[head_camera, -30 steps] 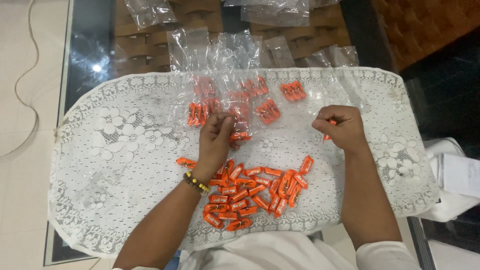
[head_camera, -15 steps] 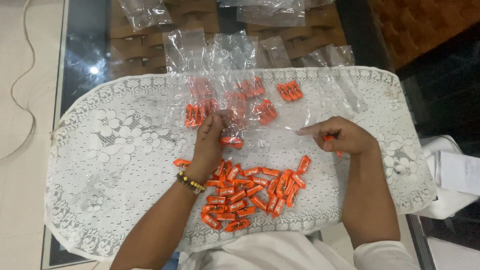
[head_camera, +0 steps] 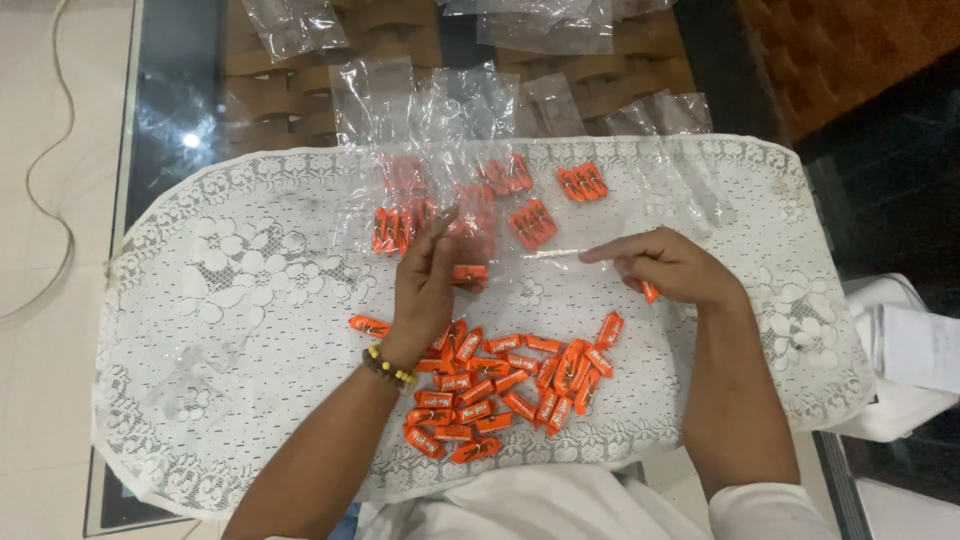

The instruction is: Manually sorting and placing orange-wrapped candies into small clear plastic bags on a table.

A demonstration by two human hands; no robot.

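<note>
Single head view, looking steeply down, close over lace-covered table [head_camera: 250, 300], facing forward.

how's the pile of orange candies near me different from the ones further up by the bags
The near pile of candies lies loose and jumbled on the lace cloth, many together. The far candies sit in small neat groups of a few, inside clear plastic bags. Both are the same small orange wrapped pieces.
</note>
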